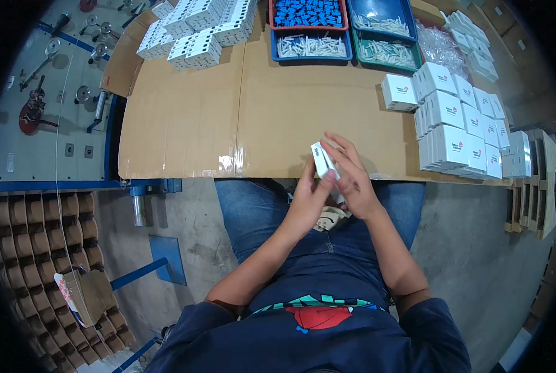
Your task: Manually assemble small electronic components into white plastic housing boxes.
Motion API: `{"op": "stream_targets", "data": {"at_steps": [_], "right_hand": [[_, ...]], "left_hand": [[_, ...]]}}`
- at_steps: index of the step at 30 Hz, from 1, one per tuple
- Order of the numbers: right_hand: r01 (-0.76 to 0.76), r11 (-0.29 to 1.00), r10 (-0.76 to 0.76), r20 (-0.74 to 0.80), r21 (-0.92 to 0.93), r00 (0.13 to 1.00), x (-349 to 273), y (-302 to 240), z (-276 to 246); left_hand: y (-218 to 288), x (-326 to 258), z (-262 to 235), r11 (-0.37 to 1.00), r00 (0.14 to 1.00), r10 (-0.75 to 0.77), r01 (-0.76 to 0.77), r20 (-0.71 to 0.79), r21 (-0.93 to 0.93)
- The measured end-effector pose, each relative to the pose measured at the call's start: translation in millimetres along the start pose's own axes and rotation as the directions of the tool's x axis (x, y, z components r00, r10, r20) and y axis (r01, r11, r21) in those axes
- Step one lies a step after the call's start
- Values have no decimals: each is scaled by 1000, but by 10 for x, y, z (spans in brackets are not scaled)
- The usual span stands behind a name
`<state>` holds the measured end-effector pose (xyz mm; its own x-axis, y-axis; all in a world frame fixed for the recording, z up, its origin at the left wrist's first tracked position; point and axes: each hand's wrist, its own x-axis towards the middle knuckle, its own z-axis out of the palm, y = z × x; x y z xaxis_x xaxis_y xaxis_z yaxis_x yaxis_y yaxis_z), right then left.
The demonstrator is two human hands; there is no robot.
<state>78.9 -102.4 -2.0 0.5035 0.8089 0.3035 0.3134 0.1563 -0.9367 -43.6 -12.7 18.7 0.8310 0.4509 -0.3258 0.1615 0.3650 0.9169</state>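
Note:
Between my two hands, just over the table's near edge, a small white box [321, 159] stands tilted with one narrow side up. My left hand [305, 204] grips it from the left, thumb across its lower part. On the other side my right hand [356, 186] presses its fingers and thumb against the box. The palms and fingers hide much of it, so I cannot tell whether its end is folded closed.
A cardboard-covered table [185, 124] lies ahead. Stacked white boxes [455, 118] stand at right; white pieces with dark slots [203, 28] are piled back left. Behind are a red tray [272, 18] of blue parts and blue and green trays [352, 50] holding white plugs.

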Motion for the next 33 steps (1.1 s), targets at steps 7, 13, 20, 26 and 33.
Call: {"op": "stream_targets", "data": {"at_steps": [7,13,20,26,33], "right_hand": [[105,980,-79,150,-170,986,-28,-29,-31],[191,957,-166,124,-219,978,53,-75,-60],[330,909,-317,95,-255,944,23,53,-26],[375,881,-364,94,-287,927,3,38,-4],[379,889,-377,60,-258,924,-22,73,39]], "left_hand": [[208,91,-141,927,987,-149,158,52,-340],[299,33,-28,881,978,-206,205,43,-427],[152,8,4,882,965,-235,263,119,-391],[118,-8,39,850,985,-161,174,69,-497],[155,-45,131,850,984,-177,142,-20,-507]]}}
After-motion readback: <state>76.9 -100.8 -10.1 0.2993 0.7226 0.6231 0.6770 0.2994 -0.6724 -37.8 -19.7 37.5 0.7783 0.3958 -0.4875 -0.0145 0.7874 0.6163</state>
